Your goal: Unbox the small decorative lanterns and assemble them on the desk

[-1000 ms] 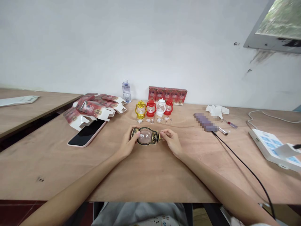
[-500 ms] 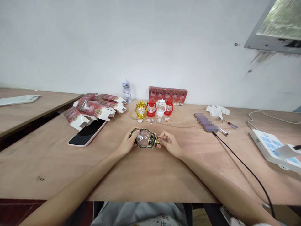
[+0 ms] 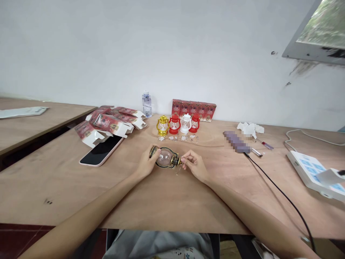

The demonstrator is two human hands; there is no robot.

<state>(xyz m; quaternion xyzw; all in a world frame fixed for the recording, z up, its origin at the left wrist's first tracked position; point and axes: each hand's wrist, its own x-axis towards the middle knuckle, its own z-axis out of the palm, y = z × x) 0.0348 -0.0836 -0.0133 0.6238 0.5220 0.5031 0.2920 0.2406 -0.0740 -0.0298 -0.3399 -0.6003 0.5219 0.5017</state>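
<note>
A small black-and-gold toy lantern (image 3: 166, 158) with a clear globe lies on its side at the middle of the wooden table (image 3: 167, 201). My left hand (image 3: 146, 163) grips its left end, fingers curled round it. My right hand (image 3: 194, 164) pinches at the lantern's right end, fingers closed on a small part there that I cannot make out. Behind them a gold lantern (image 3: 162, 125), two red lanterns (image 3: 174, 124) and a white lantern (image 3: 185, 123) stand in a row, with tiny loose parts (image 3: 178, 137) in front.
Red boxes (image 3: 193, 108) stand along the wall, next to a small bottle (image 3: 147, 104). Opened red boxes (image 3: 107, 122) and a phone (image 3: 101, 151) lie at left. At right are a blurred tool with a black cable (image 3: 272, 180), a screwdriver (image 3: 265, 144), crumpled tissue (image 3: 249, 128) and a power strip (image 3: 312, 172).
The lantern has been turned a little and shifted slightly toward me between my hands. My right fingers have closed into a pinch at its right end.
</note>
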